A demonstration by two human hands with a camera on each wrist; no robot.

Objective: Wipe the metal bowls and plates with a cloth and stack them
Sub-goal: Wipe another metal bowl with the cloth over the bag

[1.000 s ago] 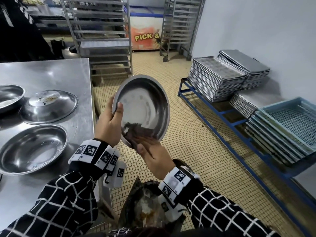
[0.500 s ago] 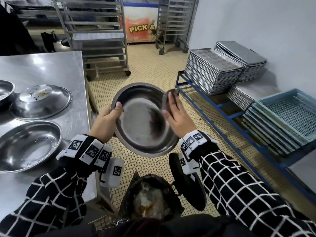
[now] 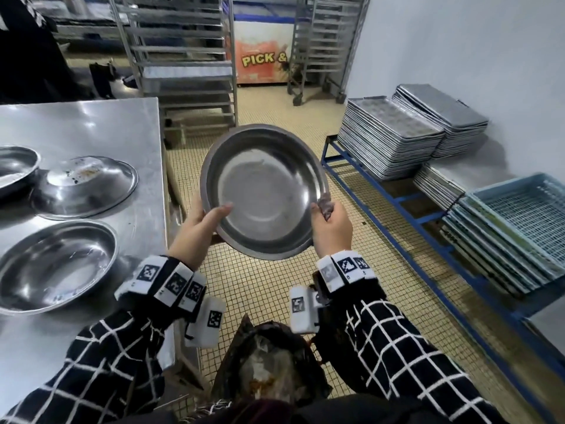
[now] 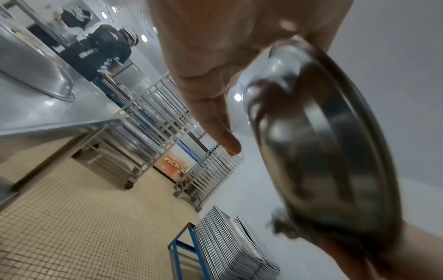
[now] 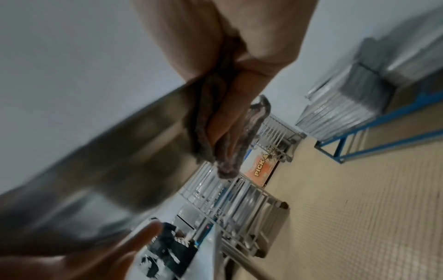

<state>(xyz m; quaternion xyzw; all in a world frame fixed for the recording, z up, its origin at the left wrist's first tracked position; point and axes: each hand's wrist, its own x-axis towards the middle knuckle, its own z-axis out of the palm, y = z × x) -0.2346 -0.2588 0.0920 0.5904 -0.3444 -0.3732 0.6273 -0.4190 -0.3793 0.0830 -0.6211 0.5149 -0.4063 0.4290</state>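
Holding: both hands keep the round shiny metal bowl [image 3: 265, 192] in the air above the tiled floor, tilted with its hollow toward the person, probably so the inside can be checked and wiped.
Bin below: a dark lined waste bin with food scraps [image 3: 269, 365] stands nearest, under the arms; I judge the bowl is held over it so that crumbs fall in.
Left hand: the left hand [image 3: 197, 229] grips the near left rim, thumb lying inside the bowl and fingers behind it, which steadies the bowl against the wiping.
Right hand: the right hand [image 3: 331, 228] pinches the small dark grey cloth [image 3: 324, 206] against the right rim, so the cloth covers the edge on both sides.
Table, left: the steel worktable [image 3: 101, 127] carries an upright wide metal bowl [image 3: 55, 266] at the near side, and farther an overturned metal bowl with brown stains [image 3: 84, 186]; they look like they wait for wiping, but I cannot tell which are clean.
Stack: no stack of wiped bowls shows clearly.
Right side, far: grey baking trays piled on a blue rack [image 3: 394, 142] lie well apart from the work.
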